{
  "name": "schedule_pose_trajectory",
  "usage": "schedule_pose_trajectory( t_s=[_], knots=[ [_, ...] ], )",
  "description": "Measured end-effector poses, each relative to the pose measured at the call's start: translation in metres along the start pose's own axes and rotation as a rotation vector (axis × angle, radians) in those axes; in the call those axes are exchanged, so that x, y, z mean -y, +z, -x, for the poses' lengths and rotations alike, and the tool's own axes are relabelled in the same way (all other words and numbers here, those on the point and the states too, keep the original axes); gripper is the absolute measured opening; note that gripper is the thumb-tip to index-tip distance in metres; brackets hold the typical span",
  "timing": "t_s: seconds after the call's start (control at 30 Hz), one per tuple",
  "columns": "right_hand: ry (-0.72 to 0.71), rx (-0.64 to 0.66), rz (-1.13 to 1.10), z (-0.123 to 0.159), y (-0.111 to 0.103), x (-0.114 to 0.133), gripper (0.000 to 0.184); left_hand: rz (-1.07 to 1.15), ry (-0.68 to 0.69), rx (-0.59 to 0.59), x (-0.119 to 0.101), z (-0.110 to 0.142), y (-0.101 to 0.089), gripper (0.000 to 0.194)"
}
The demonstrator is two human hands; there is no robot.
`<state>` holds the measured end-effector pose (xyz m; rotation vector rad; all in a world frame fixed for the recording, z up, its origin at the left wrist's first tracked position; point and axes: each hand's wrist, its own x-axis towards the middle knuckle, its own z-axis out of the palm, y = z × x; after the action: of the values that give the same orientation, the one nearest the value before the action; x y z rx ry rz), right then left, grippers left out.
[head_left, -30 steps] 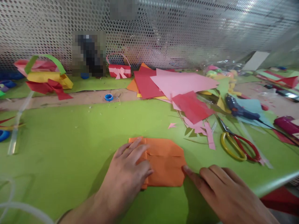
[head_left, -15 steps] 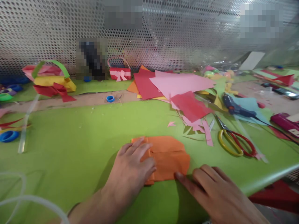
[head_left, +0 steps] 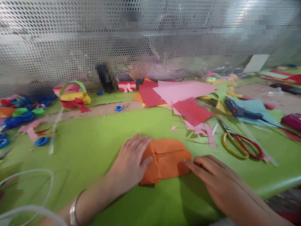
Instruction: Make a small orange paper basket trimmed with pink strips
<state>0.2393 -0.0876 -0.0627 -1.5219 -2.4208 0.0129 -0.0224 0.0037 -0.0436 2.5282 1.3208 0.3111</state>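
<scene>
While left hand touches orange paper, yellow basket sits beyond (inside hidden).

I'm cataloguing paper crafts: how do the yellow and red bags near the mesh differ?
The yellow bag has a broad green handle; the red bag, a thin pink one. The yellow bag wears a red bow, the red bag a pink bow. The yellow bag looks larger here than the red bag. Both have arched handles and bows.

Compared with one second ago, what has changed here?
The left hand has slid leftward on the orange paper, baring more of its folded left band. The right hand has moved its index finger inward from the paper's right edge. The scissors and glue gun stayed put.
</scene>
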Motion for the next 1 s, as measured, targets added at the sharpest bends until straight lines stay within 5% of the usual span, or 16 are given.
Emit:
schedule_pose_trajectory(
  t_s=[0.2,0.33,0.43,0.53,0.67,0.83,1.0],
  knots=[
    [-0.029,-0.055,-0.044,-0.017,0.004,-0.010,0.047,0.194,-0.153,0.024,-0.011,-0.003,-0.017,0.063],
    [0.002,0.041,-0.191,-0.038,-0.008,-0.021,0.044,0.745,-0.458,0.000,-0.014,-0.001,-0.026,0.074],
    [0.178,0.038,-0.428,-0.065,-0.024,-0.035,0.054,1.057,-0.586,-0.022,-0.012,0.000,-0.031,0.060],
    [0.364,-0.044,-0.686,-0.096,-0.035,-0.040,0.060,1.219,-0.593,-0.179,-0.010,-0.001,-0.034,0.048],
    [0.292,0.096,-0.961,-0.128,-0.032,-0.020,0.048,1.384,-0.547,-0.363,-0.010,-0.006,-0.033,0.049],
    [0.236,0.181,-1.227,-0.144,-0.008,0.011,0.032,1.470,-0.511,-0.223,-0.015,-0.010,-0.020,0.052],
    [0.253,0.241,-1.396,-0.142,0.020,0.010,0.041,1.414,-0.483,-0.188,-0.004,-0.012,-0.002,0.043]
  ],
)
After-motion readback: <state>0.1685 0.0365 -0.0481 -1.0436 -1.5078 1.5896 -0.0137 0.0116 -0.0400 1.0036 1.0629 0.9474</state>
